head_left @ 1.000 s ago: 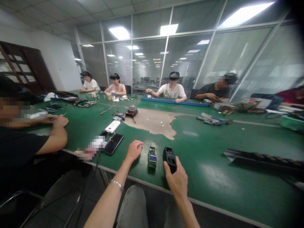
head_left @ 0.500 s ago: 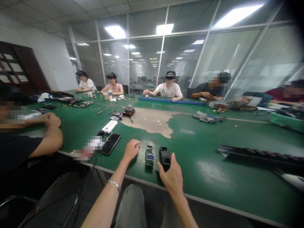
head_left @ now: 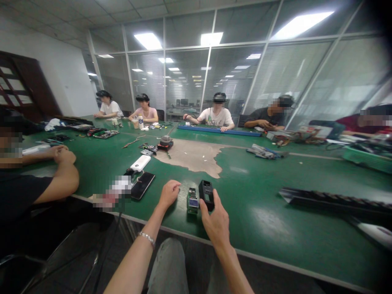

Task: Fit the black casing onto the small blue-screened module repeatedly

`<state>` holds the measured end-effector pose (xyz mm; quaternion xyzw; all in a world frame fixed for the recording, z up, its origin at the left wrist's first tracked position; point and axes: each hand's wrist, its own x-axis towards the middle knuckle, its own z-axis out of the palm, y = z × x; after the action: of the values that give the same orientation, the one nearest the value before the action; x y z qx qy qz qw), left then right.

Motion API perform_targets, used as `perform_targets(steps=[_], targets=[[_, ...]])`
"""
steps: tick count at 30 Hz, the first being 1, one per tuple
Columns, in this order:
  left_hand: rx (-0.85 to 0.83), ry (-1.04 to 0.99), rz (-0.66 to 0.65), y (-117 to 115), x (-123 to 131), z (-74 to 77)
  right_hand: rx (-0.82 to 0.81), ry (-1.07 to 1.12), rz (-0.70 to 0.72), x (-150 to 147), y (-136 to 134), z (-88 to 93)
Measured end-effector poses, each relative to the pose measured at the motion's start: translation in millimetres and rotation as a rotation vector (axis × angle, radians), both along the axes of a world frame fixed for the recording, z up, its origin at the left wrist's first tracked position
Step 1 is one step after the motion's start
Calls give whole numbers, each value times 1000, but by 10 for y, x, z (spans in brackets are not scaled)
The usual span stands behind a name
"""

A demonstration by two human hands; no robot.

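My right hand [head_left: 217, 220] grips a black plastic casing [head_left: 206, 192] with cutouts in its face, the thumb along its left side and the fingers along its right. Just left of the casing, a green circuit board [head_left: 192, 203] with a small bluish screen lies on the table. My left hand [head_left: 169, 192] rests on the tabletop left of the board, apart from it. Its fingers are curled closed, with nothing seen in them.
On the green table [head_left: 251, 192], a black phone [head_left: 143, 185] and a white power bank [head_left: 140, 163] lie beyond my left hand. A long dark metal channel [head_left: 330, 200] lies to the right, pliers [head_left: 266, 152] farther back. A co-worker's arm [head_left: 63, 175] rests at left; several people sit opposite.
My right hand has closed on the black casing. The casing has shifted slightly away from me and leftward, its top nearer the circuit board. My left hand stays in place.
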<state>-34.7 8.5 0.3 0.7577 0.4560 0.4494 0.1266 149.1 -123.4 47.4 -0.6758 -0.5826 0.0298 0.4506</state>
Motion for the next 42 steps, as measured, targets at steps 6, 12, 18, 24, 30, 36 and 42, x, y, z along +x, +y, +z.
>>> perform_targets(steps=[6,12,18,24,30,36,42], targets=[[6,-22,-9,8,-11,-14,-43,-48,27,-355,56,51],[-4,-23,-7,7,-14,-8,-35,-163,33,-460,113,-62],[-16,-30,-12,-10,-15,15,-36,-165,29,-460,98,-120],[-20,-19,2,-22,-14,22,-39,-172,28,-488,40,-287],[20,-24,-12,-8,-20,-5,13,-172,65,-476,19,-393],[21,-29,-19,-19,-21,5,24,-85,96,-435,48,-386],[-6,-16,-11,-29,-19,28,-8,-121,52,-559,90,-427]])
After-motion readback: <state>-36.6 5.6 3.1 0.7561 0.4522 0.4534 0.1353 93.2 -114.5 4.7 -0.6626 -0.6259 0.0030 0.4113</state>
